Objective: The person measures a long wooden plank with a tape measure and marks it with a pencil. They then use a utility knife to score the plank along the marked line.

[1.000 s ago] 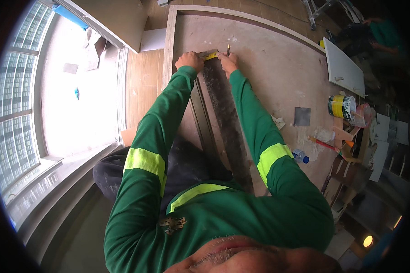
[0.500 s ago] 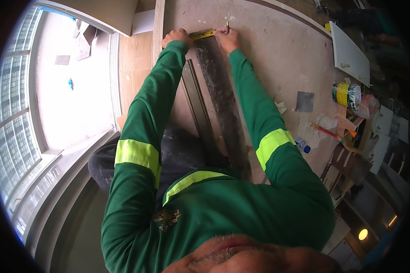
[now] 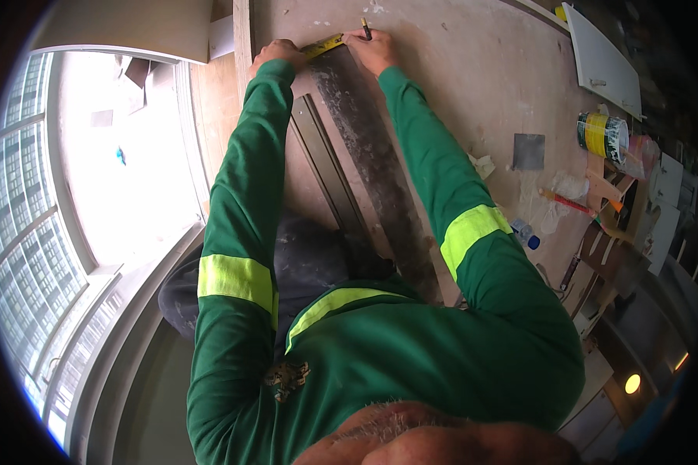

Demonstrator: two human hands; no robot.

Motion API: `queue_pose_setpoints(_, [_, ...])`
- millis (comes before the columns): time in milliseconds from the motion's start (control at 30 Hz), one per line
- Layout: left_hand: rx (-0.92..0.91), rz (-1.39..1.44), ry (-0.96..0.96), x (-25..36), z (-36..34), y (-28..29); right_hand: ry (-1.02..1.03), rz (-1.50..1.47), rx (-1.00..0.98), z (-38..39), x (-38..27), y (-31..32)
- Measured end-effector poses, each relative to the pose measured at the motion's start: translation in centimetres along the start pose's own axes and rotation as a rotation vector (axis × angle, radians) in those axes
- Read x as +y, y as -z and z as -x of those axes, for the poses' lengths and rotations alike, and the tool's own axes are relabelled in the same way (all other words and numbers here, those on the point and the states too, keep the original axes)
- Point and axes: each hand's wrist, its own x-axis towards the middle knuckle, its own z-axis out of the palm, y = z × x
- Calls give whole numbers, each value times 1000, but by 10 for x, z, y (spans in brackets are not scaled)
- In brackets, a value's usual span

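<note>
My left hand (image 3: pixel 278 53) is closed at the left end of a yellow tape measure (image 3: pixel 323 45), which crosses the top end of a long dark, plaster-smeared board (image 3: pixel 357 132). My right hand (image 3: pixel 376 53) grips a short pencil (image 3: pixel 365 27) upright, its fingers at the tape's right end. Beside the dark board, a brown metal channel (image 3: pixel 326 163) lies lengthwise on the pinkish work surface (image 3: pixel 473 93), under and between my forearms.
A pale timber edge (image 3: pixel 243 35) runs along the left. To the right lie a white panel (image 3: pixel 601 62), paint bucket (image 3: pixel 602 138), grey square (image 3: pixel 529 152), plastic bottle (image 3: pixel 524 234), red-handled tool (image 3: pixel 570 203) and several offcuts. A bright balcony and windows are at left.
Both hands have moved farther forward and up in the picture, with the tape. The pencil stays in my right hand. The surroundings have shifted slightly in the view.
</note>
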Motion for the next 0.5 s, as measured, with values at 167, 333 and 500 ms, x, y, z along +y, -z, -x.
queue_pose_setpoints(167, [7, 15, -7, 3, 6, -1, 58, 57, -9, -3, 6, 4])
queue_pose_setpoints(333, [45, 34, 9, 5, 7, 2, 62, 18, -9, -1, 3, 6])
queue_pose_setpoints(500, [95, -4, -7, 6, -3, -4, 30, 18, -4, 1, -3, 5])
